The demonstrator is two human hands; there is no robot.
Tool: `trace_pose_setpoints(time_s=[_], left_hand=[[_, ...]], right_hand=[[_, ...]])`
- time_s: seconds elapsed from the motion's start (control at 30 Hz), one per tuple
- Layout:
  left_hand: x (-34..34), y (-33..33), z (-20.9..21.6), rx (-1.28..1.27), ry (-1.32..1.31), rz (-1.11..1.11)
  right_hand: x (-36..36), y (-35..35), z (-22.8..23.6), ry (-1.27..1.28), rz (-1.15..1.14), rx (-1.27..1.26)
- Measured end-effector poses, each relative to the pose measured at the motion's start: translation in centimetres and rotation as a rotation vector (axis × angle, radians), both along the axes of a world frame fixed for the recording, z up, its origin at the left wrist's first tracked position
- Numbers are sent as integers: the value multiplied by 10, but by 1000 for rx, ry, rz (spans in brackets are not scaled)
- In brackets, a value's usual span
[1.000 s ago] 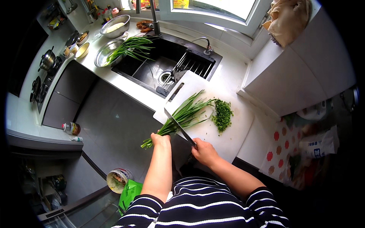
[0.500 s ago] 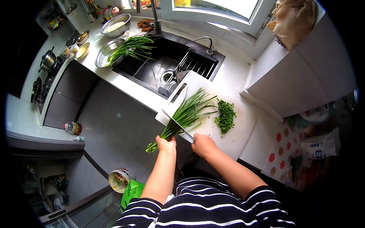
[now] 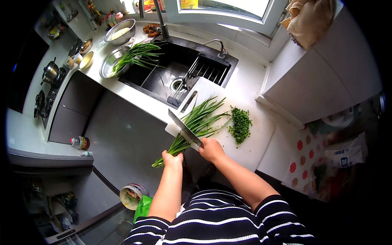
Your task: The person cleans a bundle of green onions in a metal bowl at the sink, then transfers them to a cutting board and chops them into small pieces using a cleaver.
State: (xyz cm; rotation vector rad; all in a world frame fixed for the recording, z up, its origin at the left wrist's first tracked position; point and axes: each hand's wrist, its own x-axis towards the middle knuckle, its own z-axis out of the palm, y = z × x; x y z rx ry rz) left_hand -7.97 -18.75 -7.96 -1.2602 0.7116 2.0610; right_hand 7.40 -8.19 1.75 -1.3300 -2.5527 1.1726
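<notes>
My left hand is closed around the stem ends of a bunch of garlic chives. The bunch slants up and right, its loose leaf tips lying on a white cutting board. My right hand grips the handle of a kitchen knife. Its broad blade crosses over the bunch near the board's near-left edge, with the flat side showing. Whether the blade touches the chives I cannot tell. A pile of finely chopped chives lies on the board to the right of the leaf tips.
Behind the board is a black sink with a rack and tap. More long chives overhang a steel bowl to its left. A bucket stands on the floor at lower left. A white cabinet rises at right.
My left hand has drawn the bunch slightly toward me and to the left. The knife has shifted left and tilted, so more of its flat side shows. The chopped pile looks unchanged.
</notes>
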Motion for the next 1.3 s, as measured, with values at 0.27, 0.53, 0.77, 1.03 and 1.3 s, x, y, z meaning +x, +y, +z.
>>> trace_pose_setpoints(time_s=[0.27, 0.53, 0.77, 1.03, 1.3], left_hand=[[-38, -7, 56, -58, 164, -85], [-75, 60, 156, -241, 1366, -1031], [-67, 164, 199, -32, 2576, -1873], [-37, 221, 144, 1554, 3819, -1320], [-17, 244, 106, 2575, 3624, -986]], right_hand=[[33, 10, 20, 241, -123, -30], [75, 22, 33, 290, -305, 91], [79, 7, 47, 233, -620, 102], [46, -44, 20, 273, -1108, 154], [5, -89, 19, 291, -1391, 187]])
